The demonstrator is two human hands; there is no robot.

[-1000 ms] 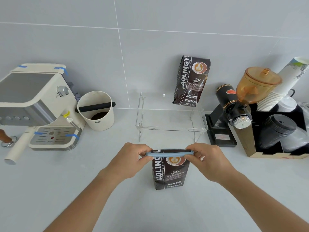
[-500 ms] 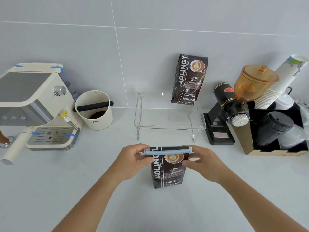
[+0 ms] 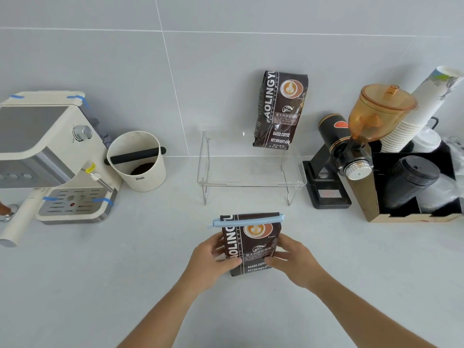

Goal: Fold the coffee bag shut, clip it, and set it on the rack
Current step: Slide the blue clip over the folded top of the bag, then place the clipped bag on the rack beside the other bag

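Both forearms reach in from the near edge of the counter and converge on the coffee bag (image 3: 251, 243), which stands upright in front of the clear acrylic rack (image 3: 251, 183). The left hand (image 3: 213, 263) grasps the bag's left side, thumb across its front; the right hand (image 3: 292, 259) clasps the right side likewise. A pale blue sealing clip (image 3: 247, 221) sits across the bag's folded top. A second coffee bag (image 3: 280, 109) stands on the rack's back right corner.

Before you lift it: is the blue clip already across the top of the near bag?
Yes, the blue clip spans the folded top of the near bag held in both hands.
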